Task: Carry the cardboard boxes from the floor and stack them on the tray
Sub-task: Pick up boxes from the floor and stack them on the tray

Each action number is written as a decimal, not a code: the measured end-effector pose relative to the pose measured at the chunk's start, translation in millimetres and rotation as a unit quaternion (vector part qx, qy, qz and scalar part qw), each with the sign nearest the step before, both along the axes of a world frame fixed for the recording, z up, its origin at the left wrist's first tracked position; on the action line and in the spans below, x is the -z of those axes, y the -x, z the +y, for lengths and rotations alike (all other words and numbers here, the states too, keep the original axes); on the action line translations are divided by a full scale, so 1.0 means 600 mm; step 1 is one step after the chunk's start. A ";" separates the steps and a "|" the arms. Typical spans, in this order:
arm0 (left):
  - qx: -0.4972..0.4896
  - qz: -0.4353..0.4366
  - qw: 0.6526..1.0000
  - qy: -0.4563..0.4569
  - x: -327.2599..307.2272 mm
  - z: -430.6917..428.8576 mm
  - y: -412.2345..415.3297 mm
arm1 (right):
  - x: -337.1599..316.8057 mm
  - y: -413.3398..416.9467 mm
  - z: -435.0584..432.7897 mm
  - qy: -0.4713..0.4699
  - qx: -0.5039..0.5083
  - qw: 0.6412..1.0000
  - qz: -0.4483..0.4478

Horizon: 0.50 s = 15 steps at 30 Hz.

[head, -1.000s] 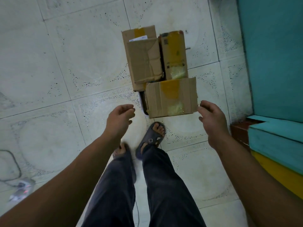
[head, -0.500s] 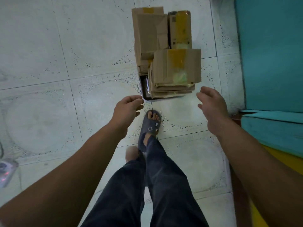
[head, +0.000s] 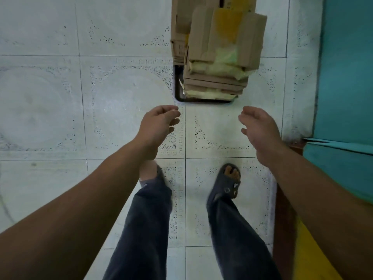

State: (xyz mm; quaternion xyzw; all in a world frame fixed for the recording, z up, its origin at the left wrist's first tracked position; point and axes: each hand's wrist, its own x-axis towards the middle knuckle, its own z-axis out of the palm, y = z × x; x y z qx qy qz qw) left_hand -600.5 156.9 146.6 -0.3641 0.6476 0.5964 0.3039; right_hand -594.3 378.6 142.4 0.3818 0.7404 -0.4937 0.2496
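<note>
Pale tiled floor (head: 121, 87), teal wall (head: 347, 67). One tray (head: 201, 101) holds stacked boxes (head: 222, 47), count unclear. Left hand (head: 159, 124) and right hand (head: 260, 126) hold nothing, fingers loose.

a plain indoor room, most likely part of a home; the floor (head: 50, 98) is laid in large pale glazed tiles printed with faint circles and speckled borders, a household pattern; a teal wall (head: 347, 67) rises on the right, with a teal ledge (head: 339, 168) and a yellow surface (head: 314, 255) below it, painted like domestic furniture or a step; the person wears a soft slipper (head: 228, 184); used cardboard boxes (head: 220, 47) sit piled on a dark tray (head: 176, 85) set straight on the floor
</note>
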 end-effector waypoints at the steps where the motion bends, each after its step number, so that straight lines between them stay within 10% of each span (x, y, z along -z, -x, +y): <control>1: -0.001 0.004 1.000 0.002 0.012 0.009 0.000 | 0.018 0.000 0.007 0.005 -0.010 1.000 0.001; 15: -0.011 0.031 0.999 -0.017 0.320 0.110 -0.046 | 0.328 -0.041 0.082 -0.034 -0.046 0.998 0.034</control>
